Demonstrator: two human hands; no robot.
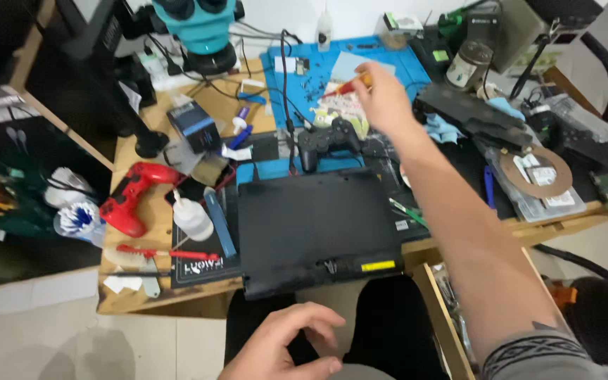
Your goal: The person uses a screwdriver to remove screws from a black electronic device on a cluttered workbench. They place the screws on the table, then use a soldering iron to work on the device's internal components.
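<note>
Red and yellow, the little screwdriver (344, 86) sits pinched in the fingers of the right hand (383, 98). That hand is stretched far out over the blue mat (402, 67) at the back of the desk. The screwdriver's long side runs from the hand out to the left and a bit down, so its thin tip points left, over the small white and green paper (339, 109) on the mat. Its handle end is tucked in the fingers near the thumb.

Just below that hand lies a black game controller (330, 141), close but not touching. Nearer to the person is the big black game console (318, 229), lying flat at the front edge of the wooden desk (177, 295). So the screwdriver is well apart from the console, up and behind it.

The left hand (286, 348) is low, by the person's lap, under the front edge of the console. Its fingers are curled and loose, and it holds nothing. It is the nearer hand to the console; the right hand is the nearer one to the mat.

On the left side lie a red game controller (131, 197), a white squeeze bottle (191, 217) and a blue flat tool (219, 224). A teal microscope (202, 28) stands at the back.
</note>
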